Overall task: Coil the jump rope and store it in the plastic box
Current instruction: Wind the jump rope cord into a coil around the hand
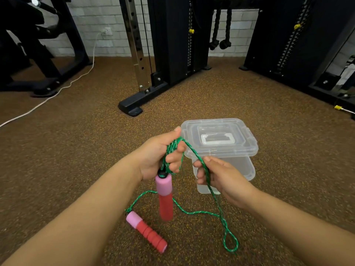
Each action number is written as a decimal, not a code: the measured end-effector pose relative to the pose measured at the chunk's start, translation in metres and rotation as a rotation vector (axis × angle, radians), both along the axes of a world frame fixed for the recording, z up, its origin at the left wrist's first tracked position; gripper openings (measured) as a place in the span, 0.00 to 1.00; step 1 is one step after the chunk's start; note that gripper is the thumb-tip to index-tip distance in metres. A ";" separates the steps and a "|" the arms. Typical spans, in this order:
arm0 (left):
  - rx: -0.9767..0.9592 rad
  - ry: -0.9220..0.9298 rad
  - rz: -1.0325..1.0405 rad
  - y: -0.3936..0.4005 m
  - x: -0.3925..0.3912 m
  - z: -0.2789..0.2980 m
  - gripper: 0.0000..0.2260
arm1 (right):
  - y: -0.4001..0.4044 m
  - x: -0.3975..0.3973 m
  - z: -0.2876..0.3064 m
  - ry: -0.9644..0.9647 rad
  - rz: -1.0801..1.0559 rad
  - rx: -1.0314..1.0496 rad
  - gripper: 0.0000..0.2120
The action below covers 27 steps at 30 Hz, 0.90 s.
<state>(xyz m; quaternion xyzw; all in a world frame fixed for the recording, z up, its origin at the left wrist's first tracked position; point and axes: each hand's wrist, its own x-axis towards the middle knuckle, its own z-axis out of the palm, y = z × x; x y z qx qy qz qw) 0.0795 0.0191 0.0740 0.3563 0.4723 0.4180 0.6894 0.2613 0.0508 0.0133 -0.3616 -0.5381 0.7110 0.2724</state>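
Two hands gather a green jump rope [194,150] above a gym floor [76,150].

The left hand [161,154] is curled tight around several loops of rope, one pink-and-red foam handle [164,196] hanging just below it. Below both hands, the second handle [147,232] lies on the floor with slack rope. The right hand [217,175] pinches the strand running between the hands. Just beyond the right hand stands the clear plastic box [228,150], its lid on.
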 end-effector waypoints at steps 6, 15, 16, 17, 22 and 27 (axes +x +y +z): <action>0.014 -0.144 0.206 0.007 -0.003 -0.003 0.29 | -0.003 -0.002 -0.010 -0.110 0.059 0.093 0.12; 0.008 -0.176 0.298 0.010 -0.003 -0.007 0.45 | -0.029 -0.011 0.002 -0.385 0.170 0.564 0.12; 0.000 -0.144 0.297 0.011 -0.003 -0.008 0.45 | -0.032 -0.012 0.007 -0.382 0.173 0.612 0.12; -0.013 -0.091 0.291 0.010 -0.001 -0.007 0.45 | -0.034 -0.013 0.012 -0.367 0.175 0.648 0.12; 0.017 0.266 0.044 -0.001 0.016 -0.007 0.42 | -0.025 -0.015 0.032 -0.197 0.122 0.692 0.11; 0.013 0.384 -0.186 -0.007 0.018 -0.008 0.40 | -0.003 -0.005 0.048 -0.150 0.020 0.616 0.11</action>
